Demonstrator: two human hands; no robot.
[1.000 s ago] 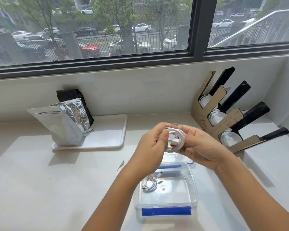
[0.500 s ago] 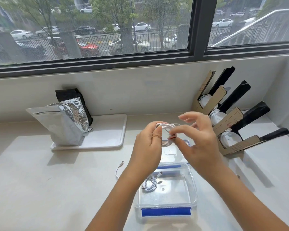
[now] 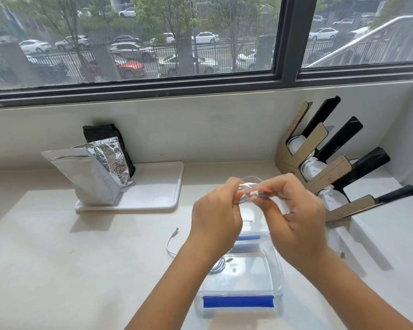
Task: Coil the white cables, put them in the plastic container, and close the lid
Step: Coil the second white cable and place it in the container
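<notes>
Fingers of the left hand (image 3: pixel 216 217) pinch the coiled white cable (image 3: pixel 246 192) above the open plastic container (image 3: pixel 275 272); the right hand (image 3: pixel 296 217), which half a second ago had fingers spread, now pinches the orange-tipped plug (image 3: pixel 262 193), probably tucking the end. Hands hide most of the coil, and the left forearm covers part of another coil (image 3: pixel 219 266) inside.

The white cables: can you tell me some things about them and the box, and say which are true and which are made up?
1. Both hands hold a white cable above the plastic container. True: the left hand and right hand grip it.
2. The container has its lid shut. False: it is open.
3. A coiled cable already lies inside the container. True.
4. The silver bag sits inside the container. False: it stands on a white tray.
5. A loose cable end lies on the counter. True.
</notes>
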